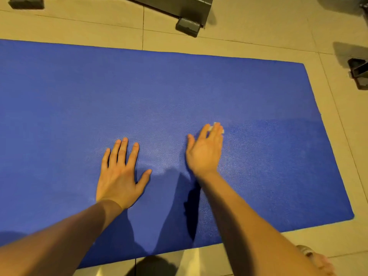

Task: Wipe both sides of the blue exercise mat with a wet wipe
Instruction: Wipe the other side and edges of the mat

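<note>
On the tiled floor [258, 42], the blue exercise mat [199, 92] is lying flat. The left hand [119, 176] is pressing on it with straight, spread fingers and is holding nothing. The right hand [205, 150] is pinning a small wet wipe [211, 128] under almost straight fingertips, without gripping it. I think the wipe is risking to slip out or bunch up in a stroke, leaving unwiped strips.

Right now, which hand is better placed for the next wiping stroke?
Right. The right hand has the wet wipe under its fingers on the blue mat; the left hand lies flat on the mat, holding nothing, probably just bracing.
</note>
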